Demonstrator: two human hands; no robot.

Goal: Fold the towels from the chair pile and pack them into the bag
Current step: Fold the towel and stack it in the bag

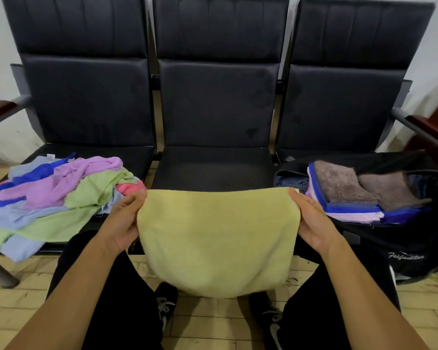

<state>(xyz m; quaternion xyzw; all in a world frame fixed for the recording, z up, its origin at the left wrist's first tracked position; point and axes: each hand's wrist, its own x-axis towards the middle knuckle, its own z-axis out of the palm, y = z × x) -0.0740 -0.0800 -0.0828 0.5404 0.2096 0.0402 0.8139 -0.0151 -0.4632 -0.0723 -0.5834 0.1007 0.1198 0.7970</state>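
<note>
My left hand (123,218) and right hand (311,221) each pinch a top corner of the yellow towel (216,238), which hangs before the bench (214,170), hiding my fingertips; the bag (395,238) is partly cut off

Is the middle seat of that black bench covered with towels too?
No, the middle seat shows bare black cushion; the loose towel pile lies on the left seat and the bag on the right seat.
</note>
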